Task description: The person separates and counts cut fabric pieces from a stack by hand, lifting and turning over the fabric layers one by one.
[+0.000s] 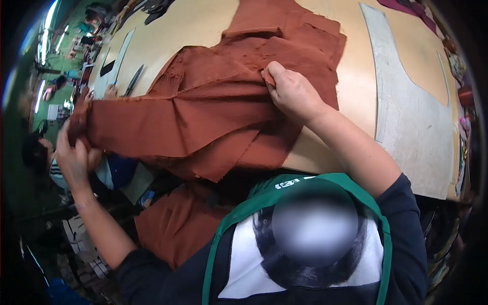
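A rust-brown fabric piece is stretched between my two hands, over the table's near left edge. At its left end, my left hand is closed around a bunched part of the cloth, partly blurred. My right hand pinches a fold of the same cloth between thumb and fingers, above the table. More rust-brown fabric lies in loose, overlapping layers beneath and beyond, with frayed raw edges. Another piece of rust-brown cloth hangs low, beside my lap.
On the pale table, scissors and a dark phone-like object lie to the left. A large grey curved pattern piece covers the right side. Another person is at the left, near the table edge.
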Action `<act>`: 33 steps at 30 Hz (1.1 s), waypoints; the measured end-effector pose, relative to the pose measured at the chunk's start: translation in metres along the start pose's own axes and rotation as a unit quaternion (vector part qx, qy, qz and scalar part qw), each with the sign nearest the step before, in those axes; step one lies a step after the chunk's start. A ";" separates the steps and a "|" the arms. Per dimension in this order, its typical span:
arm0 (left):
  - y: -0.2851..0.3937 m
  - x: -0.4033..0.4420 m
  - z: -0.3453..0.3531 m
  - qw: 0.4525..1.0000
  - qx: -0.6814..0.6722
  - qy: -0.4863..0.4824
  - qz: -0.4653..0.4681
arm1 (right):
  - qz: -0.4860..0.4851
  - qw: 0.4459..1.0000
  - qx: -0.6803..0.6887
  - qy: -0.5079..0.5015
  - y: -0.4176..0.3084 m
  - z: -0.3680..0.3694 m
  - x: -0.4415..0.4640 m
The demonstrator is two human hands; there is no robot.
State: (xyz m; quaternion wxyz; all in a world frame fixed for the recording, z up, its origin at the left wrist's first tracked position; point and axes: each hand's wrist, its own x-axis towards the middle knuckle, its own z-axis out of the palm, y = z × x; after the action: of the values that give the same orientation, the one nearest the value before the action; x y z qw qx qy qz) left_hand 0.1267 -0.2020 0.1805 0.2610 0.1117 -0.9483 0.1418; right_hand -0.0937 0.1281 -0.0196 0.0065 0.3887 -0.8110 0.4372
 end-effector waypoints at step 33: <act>-0.071 0.120 -0.005 0.977 0.153 -0.080 -0.125 | 0.184 0.971 -0.145 -0.042 0.075 -0.091 -0.023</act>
State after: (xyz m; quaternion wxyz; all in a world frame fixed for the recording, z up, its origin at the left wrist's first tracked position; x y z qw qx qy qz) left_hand 0.0489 -0.2831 0.2629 0.1793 0.2791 -0.9118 0.2420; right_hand -0.1558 0.2309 -0.0245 -0.0513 0.2460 -0.9228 0.2922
